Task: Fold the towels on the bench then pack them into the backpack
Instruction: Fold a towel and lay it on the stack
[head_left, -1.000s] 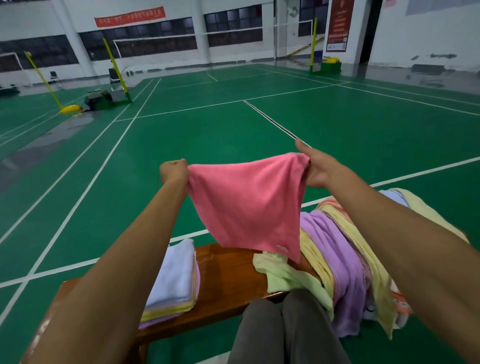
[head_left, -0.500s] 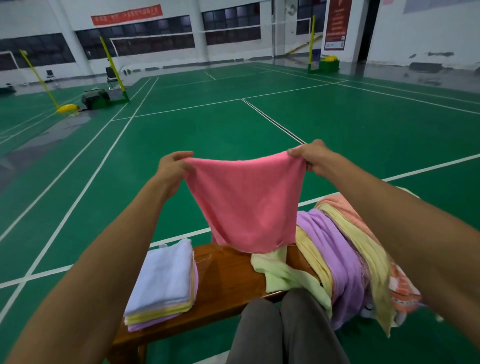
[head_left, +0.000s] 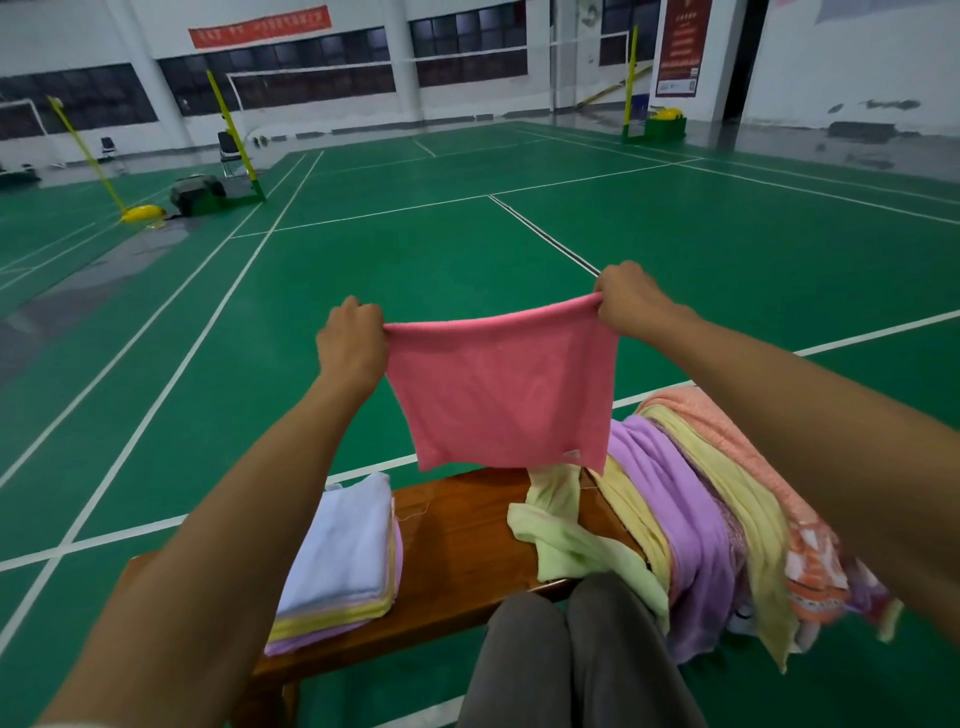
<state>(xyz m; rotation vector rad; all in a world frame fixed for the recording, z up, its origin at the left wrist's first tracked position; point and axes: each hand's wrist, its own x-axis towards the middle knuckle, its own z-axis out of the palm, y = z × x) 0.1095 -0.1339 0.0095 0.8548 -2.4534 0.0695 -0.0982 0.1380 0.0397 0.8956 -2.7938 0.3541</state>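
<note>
A pink towel (head_left: 501, 389) hangs spread out in the air above the wooden bench (head_left: 457, 551). My left hand (head_left: 350, 340) grips its upper left corner and my right hand (head_left: 631, 301) grips its upper right corner. On the bench's left part lies a stack of folded towels (head_left: 340, 561), white on top with yellow and purple below. A heap of unfolded towels (head_left: 696, 519) in light green, yellow, purple and orange covers the bench's right end. No backpack is in view.
My knees (head_left: 571, 654) in grey trousers are close to the bench's front edge. Green court floor (head_left: 415, 249) with white lines stretches all around. Yellow net posts (head_left: 236, 135), a chair and a dark bag stand far off at the back left.
The pink towel went from hanging as a slanted triangle to a flat, stretched rectangle. Both hands shifted their grip to its top corners and moved slightly apart.
</note>
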